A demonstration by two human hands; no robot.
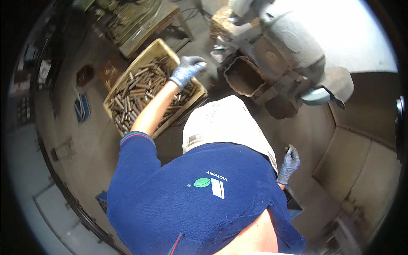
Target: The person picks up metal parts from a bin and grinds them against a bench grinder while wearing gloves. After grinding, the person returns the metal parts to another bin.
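Observation:
My left hand (pixel 187 70), in a blue and grey work glove, is over the far right rim of a yellowish plastic crate (pixel 111 102). Its fingers are curled in, and anything inside them is hidden. Many short, dark metal rods or tubes (pixel 138 91) lie jumbled in the crate, under my left forearm. Low at my right side is my gloved right hand (pixel 290 163), its fingers bent together. Something dark shows at those fingertips, too small to name. A white apron (pixel 227 123) hangs in front of me.
Beyond the crate stands a cluttered workbench (pixel 144 29). A grimy machine (pixel 280 55) with an open, ragged-edged metal box (pixel 244 76) is ahead to the right. Panels (pixel 344 157) line the right side. A blue tray (pixel 81 108) sits on the floor at left.

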